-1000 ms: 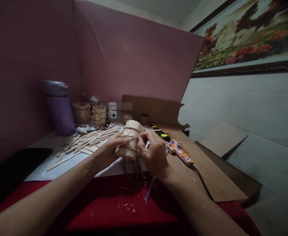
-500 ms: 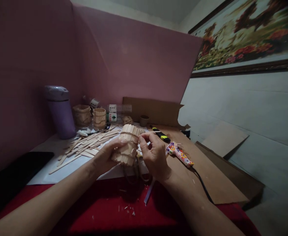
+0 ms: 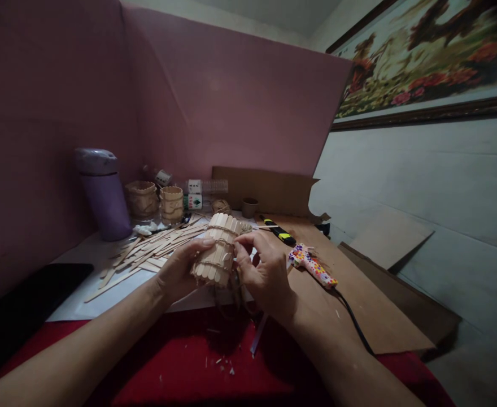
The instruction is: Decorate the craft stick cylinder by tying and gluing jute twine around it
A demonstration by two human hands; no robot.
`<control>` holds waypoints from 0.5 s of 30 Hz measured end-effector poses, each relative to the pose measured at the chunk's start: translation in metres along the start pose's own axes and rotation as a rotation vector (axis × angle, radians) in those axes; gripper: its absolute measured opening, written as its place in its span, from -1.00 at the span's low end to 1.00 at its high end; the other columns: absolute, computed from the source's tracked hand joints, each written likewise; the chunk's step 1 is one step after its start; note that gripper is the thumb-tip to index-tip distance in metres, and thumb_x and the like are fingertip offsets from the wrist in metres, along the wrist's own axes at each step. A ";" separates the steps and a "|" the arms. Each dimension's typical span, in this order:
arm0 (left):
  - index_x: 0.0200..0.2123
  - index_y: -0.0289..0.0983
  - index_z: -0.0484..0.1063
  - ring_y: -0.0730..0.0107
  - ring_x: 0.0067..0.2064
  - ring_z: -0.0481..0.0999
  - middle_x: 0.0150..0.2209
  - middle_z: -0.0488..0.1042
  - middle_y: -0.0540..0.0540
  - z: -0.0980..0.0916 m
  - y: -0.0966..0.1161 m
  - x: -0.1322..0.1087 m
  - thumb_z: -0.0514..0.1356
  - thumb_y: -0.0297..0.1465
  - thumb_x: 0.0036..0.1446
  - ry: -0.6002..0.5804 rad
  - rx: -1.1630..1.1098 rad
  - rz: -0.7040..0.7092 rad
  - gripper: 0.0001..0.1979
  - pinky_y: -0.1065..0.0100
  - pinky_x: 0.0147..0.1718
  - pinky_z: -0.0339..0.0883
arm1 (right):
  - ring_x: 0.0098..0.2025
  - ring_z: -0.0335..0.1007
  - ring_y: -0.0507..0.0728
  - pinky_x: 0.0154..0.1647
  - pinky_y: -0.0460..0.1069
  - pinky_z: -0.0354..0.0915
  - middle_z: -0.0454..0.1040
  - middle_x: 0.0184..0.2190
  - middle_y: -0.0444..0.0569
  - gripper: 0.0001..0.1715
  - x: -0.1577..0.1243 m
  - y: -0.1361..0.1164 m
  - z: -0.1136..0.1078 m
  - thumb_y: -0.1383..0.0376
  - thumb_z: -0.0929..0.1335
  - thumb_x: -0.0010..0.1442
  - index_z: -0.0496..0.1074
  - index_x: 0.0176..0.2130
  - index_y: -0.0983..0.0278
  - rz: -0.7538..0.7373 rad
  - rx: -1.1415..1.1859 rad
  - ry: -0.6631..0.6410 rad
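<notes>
My left hand is wrapped round a tilted cylinder of wooden craft sticks, with its thumb on the near side. Rows of twine circle the cylinder at the top, the middle and near the bottom. At its right side my right hand is closed in a pinch, thumb and forefinger on the twine by the middle row. Loose loops of twine hang below the cylinder between both hands. The fingers of my left hand behind the cylinder are hidden.
Loose craft sticks lie on white paper at left, near a purple bottle and two stick-covered cups. At right are a yellow-black cutter and a flower-patterned glue gun with its cord on cardboard. Scraps dot the red cloth.
The cylinder has turned in my left hand, so the lower twine row now shows in front. My right hand has shifted slightly left and down along its side.
</notes>
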State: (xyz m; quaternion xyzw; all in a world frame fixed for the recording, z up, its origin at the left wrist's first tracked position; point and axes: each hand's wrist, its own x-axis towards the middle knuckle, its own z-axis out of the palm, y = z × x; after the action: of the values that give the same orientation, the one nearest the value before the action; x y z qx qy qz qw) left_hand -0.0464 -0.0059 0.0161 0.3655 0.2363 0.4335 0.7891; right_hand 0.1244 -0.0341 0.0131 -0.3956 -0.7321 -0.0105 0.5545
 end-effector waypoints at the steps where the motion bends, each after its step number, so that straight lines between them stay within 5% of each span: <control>1: -0.24 -0.39 0.51 0.24 -0.43 0.56 -0.40 0.58 -0.20 0.000 0.000 0.000 0.29 -0.37 -0.04 -0.015 -0.003 -0.008 -0.73 0.28 -0.43 0.48 | -0.33 0.39 0.08 -0.36 -0.05 0.27 0.48 -0.37 -0.06 -0.87 0.001 0.000 -0.001 0.35 0.29 0.28 0.44 -0.28 0.26 0.024 0.004 0.018; 6: -0.20 -0.43 0.49 0.21 -0.42 0.58 -0.42 0.58 -0.22 0.001 0.003 -0.002 0.26 -0.40 -0.02 -0.035 -0.025 -0.037 -0.71 0.26 -0.40 0.50 | -0.37 0.37 0.06 -0.35 -0.05 0.25 0.46 -0.40 -0.09 -0.87 0.006 -0.001 -0.006 0.36 0.31 0.26 0.44 -0.33 0.26 0.022 0.039 0.009; 15: -0.34 -0.45 0.52 0.26 -0.49 0.56 -0.45 0.58 -0.21 0.010 0.005 -0.005 0.21 -0.49 0.02 0.111 0.026 -0.001 -0.85 0.31 -0.51 0.49 | -0.33 0.36 0.08 -0.29 -0.03 0.21 0.46 -0.39 -0.06 -0.91 0.010 0.006 -0.010 0.38 0.32 0.26 0.42 -0.32 0.28 -0.123 -0.056 -0.135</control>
State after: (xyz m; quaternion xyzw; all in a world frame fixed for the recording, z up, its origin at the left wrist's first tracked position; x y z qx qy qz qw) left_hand -0.0452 -0.0120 0.0266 0.3508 0.2856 0.4495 0.7703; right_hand 0.1347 -0.0292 0.0226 -0.3650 -0.7902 -0.0384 0.4908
